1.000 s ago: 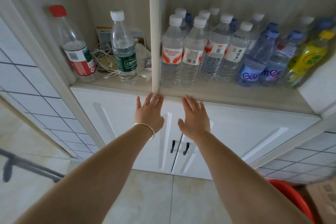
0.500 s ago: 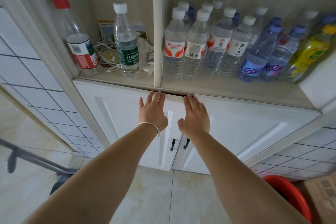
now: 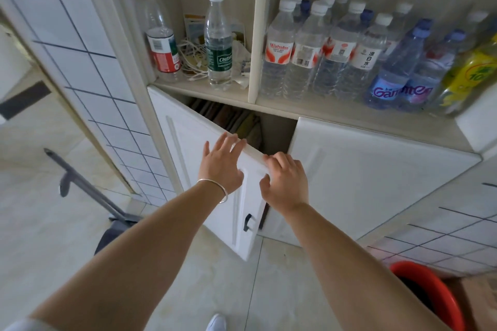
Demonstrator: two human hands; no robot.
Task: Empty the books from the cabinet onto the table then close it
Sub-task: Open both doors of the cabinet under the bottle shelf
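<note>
The left cabinet door [image 3: 199, 164] stands swung partly outward on its left hinge, its free right edge reaching toward the viewer, while the right cabinet door [image 3: 376, 183] lies flat and closed. Both hands meet at the top corner of the open door's free edge. The left hand [image 3: 222, 166] lies flat on the door's front face, fingers [image 3: 228, 142] straight and spread with the tips just over the top edge; a thin silver bracelet [image 3: 215, 188] circles that wrist. The right hand [image 3: 286, 183] curls its fingers [image 3: 274, 160] over the same top edge, thumb against the front face, gripping the door. A small black handle [image 3: 248, 222] sits low on the door near its free edge. Through the wedge-shaped gap between door and frame, the books [image 3: 231, 119] show in the left part of the lower compartment, standing on end and leaning, their tops just under the shelf [image 3: 322, 113]; the dark space to their right looks open. The shelf above carries water bottles [image 3: 322, 51], split by a vertical divider [image 3: 256, 29]. Pale floor tiles [image 3: 188, 290] spread open below the door's swing; a red bin [image 3: 430, 295] sits near right, and a grey pole [image 3: 88, 185] slants across the floor at left.
</note>
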